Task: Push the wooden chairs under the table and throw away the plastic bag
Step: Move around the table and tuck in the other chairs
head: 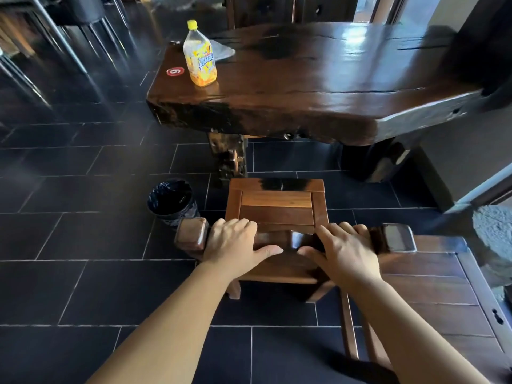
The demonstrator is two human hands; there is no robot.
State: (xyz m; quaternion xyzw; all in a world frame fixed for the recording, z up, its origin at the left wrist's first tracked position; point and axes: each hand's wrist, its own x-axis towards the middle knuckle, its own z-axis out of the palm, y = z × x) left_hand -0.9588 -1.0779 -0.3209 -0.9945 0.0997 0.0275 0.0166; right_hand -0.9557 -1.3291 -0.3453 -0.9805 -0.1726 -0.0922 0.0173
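A wooden chair [277,206] stands on the dark tiles just in front of the thick dark wooden table [318,87], its seat short of the table's near edge. My left hand [235,242] and my right hand [343,250] both grip the chair's top back rail, side by side. A clear crumpled plastic bag [223,51] lies on the table's far left part, behind a yellow-capped drink bottle [200,55]. A second wooden chair [432,286] stands to my right, away from the table.
A small bin with a black liner [172,200] stands on the floor left of the chair. The table's carved leg [228,156] is directly ahead of the chair. Metal-legged stools [69,29] fill the far left. A wall and door frame run along the right.
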